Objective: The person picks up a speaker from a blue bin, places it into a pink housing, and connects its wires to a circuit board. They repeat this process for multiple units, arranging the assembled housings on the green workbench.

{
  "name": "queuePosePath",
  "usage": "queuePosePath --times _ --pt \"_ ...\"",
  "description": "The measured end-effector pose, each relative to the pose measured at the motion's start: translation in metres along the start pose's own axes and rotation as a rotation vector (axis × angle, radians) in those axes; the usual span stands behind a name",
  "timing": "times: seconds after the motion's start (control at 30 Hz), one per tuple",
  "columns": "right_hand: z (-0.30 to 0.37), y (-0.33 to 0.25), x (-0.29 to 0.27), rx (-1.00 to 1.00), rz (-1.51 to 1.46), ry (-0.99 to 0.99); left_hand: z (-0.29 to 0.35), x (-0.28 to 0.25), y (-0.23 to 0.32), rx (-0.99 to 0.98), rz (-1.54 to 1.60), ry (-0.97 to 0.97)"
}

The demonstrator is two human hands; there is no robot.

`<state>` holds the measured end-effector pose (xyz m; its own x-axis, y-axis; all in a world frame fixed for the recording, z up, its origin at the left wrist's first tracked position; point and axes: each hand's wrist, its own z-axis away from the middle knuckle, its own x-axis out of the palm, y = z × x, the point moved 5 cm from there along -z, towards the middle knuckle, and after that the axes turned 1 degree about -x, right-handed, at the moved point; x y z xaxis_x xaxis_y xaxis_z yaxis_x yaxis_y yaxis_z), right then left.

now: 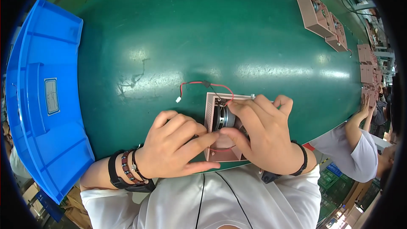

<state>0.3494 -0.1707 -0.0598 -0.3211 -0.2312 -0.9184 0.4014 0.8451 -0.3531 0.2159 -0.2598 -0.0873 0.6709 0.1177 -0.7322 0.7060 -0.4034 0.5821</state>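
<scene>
A dusty-pink speaker box [209,114] lies open side up at the table's near edge, in front of my body. Inside it sits a round speaker [227,118] with a metal frame and magnet. My right hand [268,133] reaches over the box's right side, thumb and forefinger on either side of the speaker. From the left, my left hand [176,146] stretches its forefinger over the box, the tip close to my right thumb; its thumb is held apart. A red and black wire [220,86] runs out of the box's far side to a small white plug [178,99].
A large blue plastic bin [36,51] stands along the left. More pink speaker boxes [313,19] lie at the far right, and others are stacked [365,68] farther along that edge. A co-worker's hand [363,107] touches those stacks. The table [169,38] is green.
</scene>
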Motion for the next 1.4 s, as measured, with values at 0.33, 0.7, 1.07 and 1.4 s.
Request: queuePosePath --times 0.33,0.7,1.07,1.4 --pt "0.002 -0.001 0.002 0.075 0.003 0.058 -0.006 -0.002 -0.004 -0.104 -0.059 -0.069" --pt "0.004 0.000 0.007 0.085 0.024 0.117 -0.009 -0.008 -0.003 -0.177 -0.236 -0.103" --pt "-0.005 -0.004 0.006 -0.003 0.069 0.081 -0.015 -0.012 -0.007 -0.144 -0.270 -0.122" --pt "0.003 -0.007 0.001 -0.072 0.055 0.077 -0.014 -0.009 -0.002 -0.041 -0.290 -0.076"
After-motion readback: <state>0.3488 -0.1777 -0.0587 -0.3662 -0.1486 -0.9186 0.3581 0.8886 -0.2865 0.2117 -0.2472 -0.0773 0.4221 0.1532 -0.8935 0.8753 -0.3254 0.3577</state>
